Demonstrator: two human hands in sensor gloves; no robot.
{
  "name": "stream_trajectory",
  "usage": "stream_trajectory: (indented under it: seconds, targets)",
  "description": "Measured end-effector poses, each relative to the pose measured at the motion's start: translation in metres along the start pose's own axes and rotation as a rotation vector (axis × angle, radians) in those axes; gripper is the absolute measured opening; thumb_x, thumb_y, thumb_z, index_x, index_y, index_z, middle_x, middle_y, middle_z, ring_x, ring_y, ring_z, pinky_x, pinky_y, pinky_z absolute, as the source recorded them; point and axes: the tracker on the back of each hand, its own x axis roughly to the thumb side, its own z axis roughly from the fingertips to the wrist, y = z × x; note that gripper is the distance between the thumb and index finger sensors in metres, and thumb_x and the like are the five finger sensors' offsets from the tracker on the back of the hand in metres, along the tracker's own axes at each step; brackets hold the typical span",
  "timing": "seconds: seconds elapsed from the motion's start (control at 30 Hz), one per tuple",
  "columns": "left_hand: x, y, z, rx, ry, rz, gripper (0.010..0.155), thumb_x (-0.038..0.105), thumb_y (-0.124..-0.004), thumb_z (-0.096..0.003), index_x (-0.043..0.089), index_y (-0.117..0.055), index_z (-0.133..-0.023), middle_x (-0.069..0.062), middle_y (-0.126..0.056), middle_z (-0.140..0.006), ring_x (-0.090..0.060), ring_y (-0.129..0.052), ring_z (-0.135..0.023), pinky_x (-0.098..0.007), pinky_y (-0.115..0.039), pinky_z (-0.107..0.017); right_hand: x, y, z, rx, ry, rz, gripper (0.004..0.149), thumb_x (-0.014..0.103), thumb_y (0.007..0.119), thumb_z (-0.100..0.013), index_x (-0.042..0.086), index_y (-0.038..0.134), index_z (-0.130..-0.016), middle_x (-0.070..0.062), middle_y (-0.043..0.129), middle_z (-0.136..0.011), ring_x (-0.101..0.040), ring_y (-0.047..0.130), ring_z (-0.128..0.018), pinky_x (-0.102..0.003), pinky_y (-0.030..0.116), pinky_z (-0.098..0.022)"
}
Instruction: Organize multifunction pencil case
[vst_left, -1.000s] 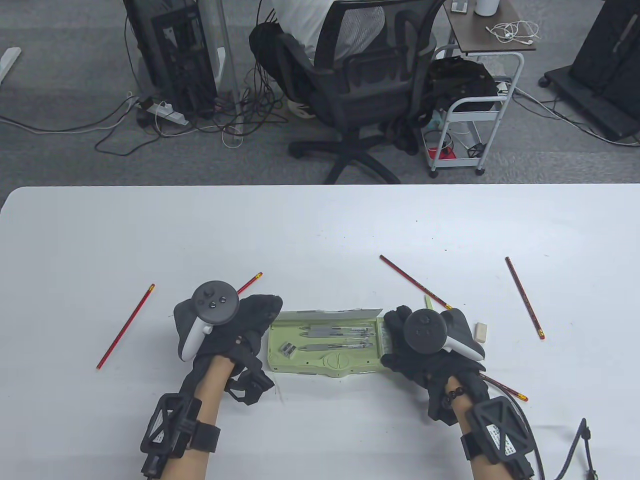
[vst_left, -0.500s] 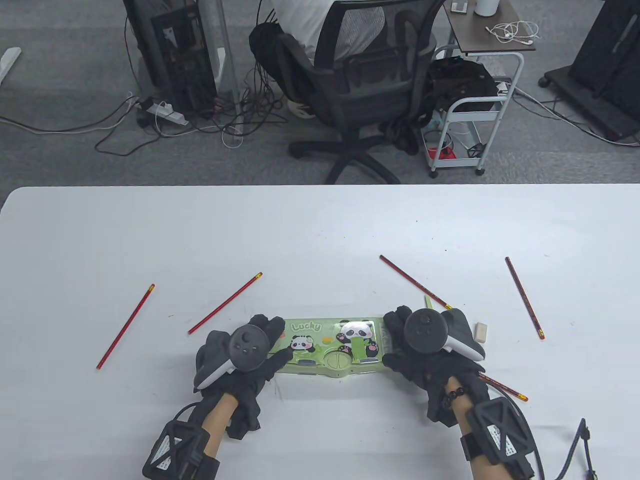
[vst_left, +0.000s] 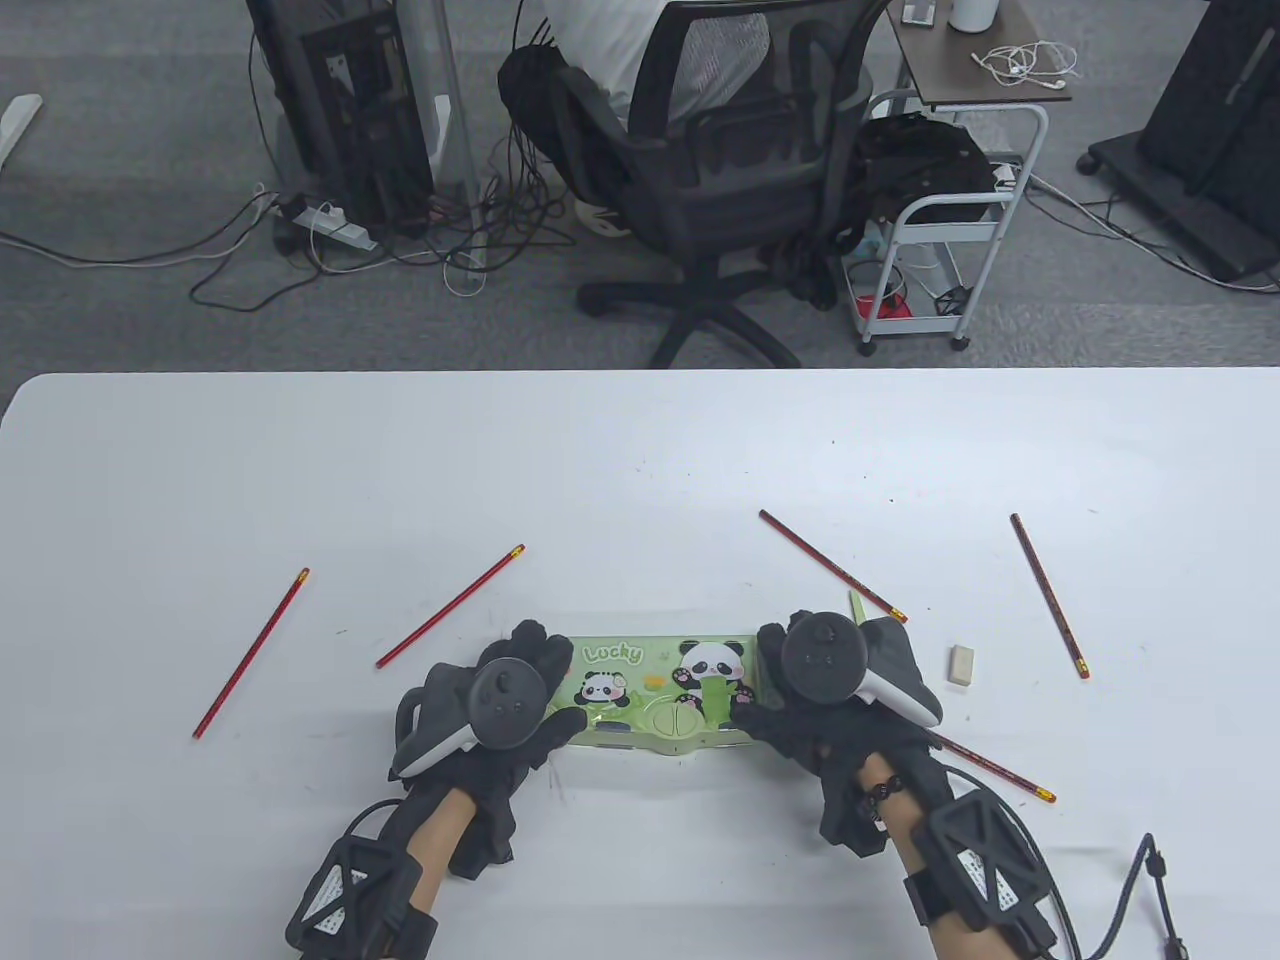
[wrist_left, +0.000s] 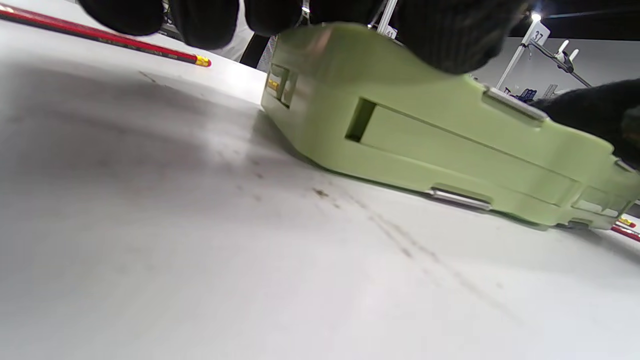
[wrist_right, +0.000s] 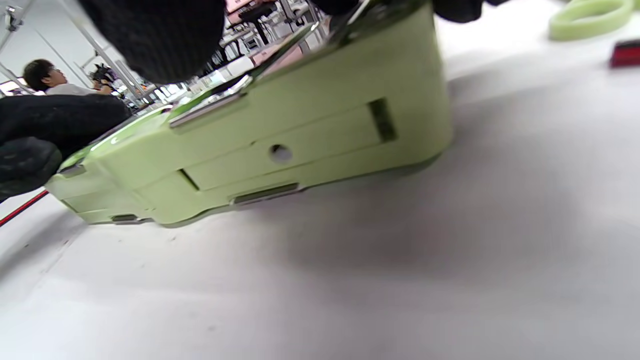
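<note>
L hand (vst_left: 500, 705): fingers (wrist_left: 205, 15) curled over the far edge of the green pencil case (vst_left: 660, 690), thumb (vst_left: 565, 722) pressing on the lid nr the near-left corner, so clamped on the case's left end. R hand (vst_left: 815, 690) mirrors it: fingers over the far-right edge, thumb (vst_left: 748, 716) on the lid by the big panda, gripping the right end. Case lid is down, panda side up; in both wrist views the case body looks flat on the white table (vst_left: 640, 450), near-centre, btwn the hands. Whether the latch has actually caught, can't tell. Around it, loose: two red pencils on the left (vst_left: 252, 652) (vst_left: 450, 606), one behind the case on the right (vst_left: 832, 565), one further right (vst_left: 1048, 595), one partly under the R wrist (vst_left: 995, 768), an eraser (vst_left: 960, 665) just beside the R hand, and a pale green stick (vst_left: 856, 604) poking out behind it. Risks, as a guess: most of the stationery sits outside a closed case, so the job isn't done and the lid prob needs reopening. Uneven thumb pressure could twist the lid or pop a side drawer. The pencil under the R wrist may roll or get dragged toward the table edge when that arm lifts, and the eraser could get knocked too.
</note>
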Motion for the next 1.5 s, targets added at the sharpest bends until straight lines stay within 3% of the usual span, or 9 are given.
stream_trajectory:
  seconds: [0.17, 0.47, 1.1, 1.3, 1.5]
  targets:
    - [0.001, 0.0, -0.001, 0.015, -0.018, -0.031, 0.075, 0.049, -0.069, -0.0523, 0.015, -0.046, -0.115, -0.024, -0.041, -0.124, -0.055, -0.056, -0.108, -0.076, -0.054, -0.068, 0.011, 0.0, -0.009, 0.024, 0.073, -0.043, 0.099, 0.052, 0.07, -0.05, -0.014, 0.027, -0.11, -0.052, 0.011, -0.102, -0.08, 0.03, -0.088, -0.08, 0.038, -0.063]
    - [0.005, -0.002, -0.005, 0.027, -0.006, -0.054, 0.073, 0.047, -0.065, -0.0531, 0.014, -0.044, -0.115, -0.023, -0.04, -0.125, -0.054, -0.054, -0.109, -0.076, -0.053, -0.069, 0.03, 0.009, -0.027, 0.008, 0.156, 0.071, 0.107, 0.052, 0.071, -0.049, -0.022, 0.019, -0.106, -0.058, 0.007, -0.096, -0.086, 0.022, -0.082, -0.085, 0.033, -0.058]
    - [0.004, 0.002, -0.007, 0.018, 0.027, -0.069, 0.073, 0.049, -0.068, -0.052, 0.016, -0.048, -0.115, -0.02, -0.044, -0.125, -0.054, -0.056, -0.109, -0.075, -0.054, -0.069, 0.039, 0.002, -0.034, 0.062, 0.202, 0.141, 0.107, 0.053, 0.07, -0.05, -0.023, 0.021, -0.106, -0.059, 0.013, -0.097, -0.087, 0.028, -0.084, -0.085, 0.037, -0.059]
    - [0.003, 0.002, -0.008, 0.018, 0.027, -0.065, 0.073, 0.049, -0.068, -0.0519, 0.017, -0.048, -0.115, -0.019, -0.044, -0.125, -0.054, -0.055, -0.109, -0.075, -0.054, -0.069, 0.021, -0.018, -0.024, -0.011, 0.16, 0.062, 0.096, 0.053, 0.069, -0.05, -0.015, 0.035, -0.109, -0.05, 0.027, -0.105, -0.078, 0.039, -0.091, -0.081, 0.043, -0.064]
    - [0.003, 0.002, -0.008, 0.015, 0.028, -0.067, 0.073, 0.049, -0.068, -0.0521, 0.017, -0.048, -0.115, -0.019, -0.043, -0.125, -0.055, -0.055, -0.109, -0.076, -0.053, -0.069, -0.005, -0.05, -0.007, -0.124, 0.163, 0.165, 0.084, 0.049, 0.07, -0.05, -0.006, 0.049, -0.108, -0.042, 0.037, -0.109, -0.073, 0.046, -0.093, -0.077, 0.048, -0.066]
